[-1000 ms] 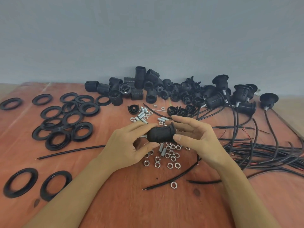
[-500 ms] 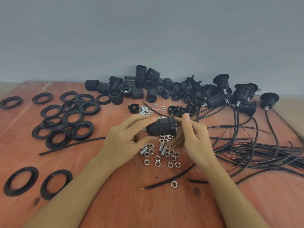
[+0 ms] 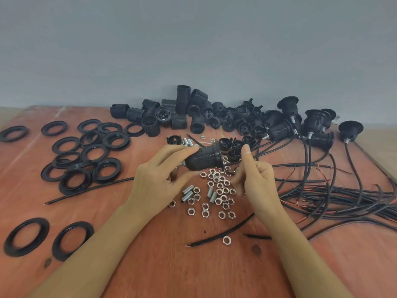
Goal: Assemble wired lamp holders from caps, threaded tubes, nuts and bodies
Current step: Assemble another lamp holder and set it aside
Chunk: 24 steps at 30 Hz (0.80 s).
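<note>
A plain grey-blue wall stood evenly lit behind a reddish-brown wooden table marked with dark knots and pale scuffs, its far edge meeting the wall, while a paler tan surface showed past its right side and far-left corner.

A reddish-brown wooden bench runs back to a plain grey-blue wall. Its grain shows a dark knot toward the front middle and a second knot at the near left. A paler surface shows past the far right edge (a sliver at far left too). Flat black rings lie overlapping on the left, with a ring pair side by side nearer the front
</note>
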### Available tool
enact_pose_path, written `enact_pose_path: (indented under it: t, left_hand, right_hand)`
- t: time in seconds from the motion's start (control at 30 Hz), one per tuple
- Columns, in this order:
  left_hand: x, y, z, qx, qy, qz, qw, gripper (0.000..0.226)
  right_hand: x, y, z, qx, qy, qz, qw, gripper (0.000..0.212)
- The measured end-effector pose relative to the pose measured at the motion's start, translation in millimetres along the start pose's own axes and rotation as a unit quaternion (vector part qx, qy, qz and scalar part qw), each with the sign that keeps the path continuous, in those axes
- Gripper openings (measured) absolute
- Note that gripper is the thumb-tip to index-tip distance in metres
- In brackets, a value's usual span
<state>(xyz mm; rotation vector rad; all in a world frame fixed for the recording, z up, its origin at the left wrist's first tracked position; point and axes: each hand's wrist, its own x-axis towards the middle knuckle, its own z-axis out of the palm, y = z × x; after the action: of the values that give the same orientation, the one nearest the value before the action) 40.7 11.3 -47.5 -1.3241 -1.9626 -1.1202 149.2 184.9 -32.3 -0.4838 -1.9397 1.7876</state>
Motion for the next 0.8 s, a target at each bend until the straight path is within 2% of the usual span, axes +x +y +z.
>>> enact_pose_path:
  t: [0.07,0.17,0.2,0.3,0.37,0.53,0.63,0.7,0.73,0.8]
  left_hand:
    - [0.4,-0.5,-0.6,0.007,0.003,0.002,1.0,0.04]
    - [-0.2,0.4,-0.2,0.008,-0.002,0.01,1.0,0.037]
    - [-0.2,0.7,-0.3,0.005,-0.001,0.011,1.0,0.037]
    - [0.1,0.9,-1.7,0.004,0.006,0.01,1.0,0.037]
    - [0.3,1.1,-2.4,0.012,0.008,0.011,1.0,0.037]
    - [0.3,1.7,0.1,0.029,0.021,0.032,0.999,0.043]
    - [1.4,2.4,1.2,0.048,0.029,0.063,0.996,0.043]
    - [2.0,2.8,0.8,0.054,0.035,0.081,0.995,0.043]
    - [2.3,2.8,0.5,0.058,0.039,0.087,0.994,0.043]
    - [3.3,3.5,-0.2,0.068,0.05,0.087,0.993,0.043]
  right_hand:
    - [0.3,0.6,-0.7,0.015,0.03,-0.008,0.999,0.068]
    - [-1.4,-0.5,5.2,0.052,-0.029,0.017,0.998,0.053]
    - [-1.5,0.9,6.5,0.049,-0.033,0.017,0.998,0.054]
    - [-0.6,4.8,4.9,0.028,0.037,-0.012,0.999,0.071]
    - [-1.5,2.6,3.5,0.042,0.045,-0.011,0.998,0.067]
    - [-7.6,-0.9,12.3,0.055,-0.119,0.025,0.991,0.053]
    - [-10.4,-0.9,21.7,0.059,-0.108,0.017,0.992,0.037]
    - [-10.2,-3.0,23.8,0.108,-0.089,0.031,0.99,0.038]
    - [-8.4,-5.2,22.5,0.166,-0.085,0.046,0.981,0.042]
    - [-1.1,-12.8,16.8,0.307,-0.067,0.073,0.947,0.054]
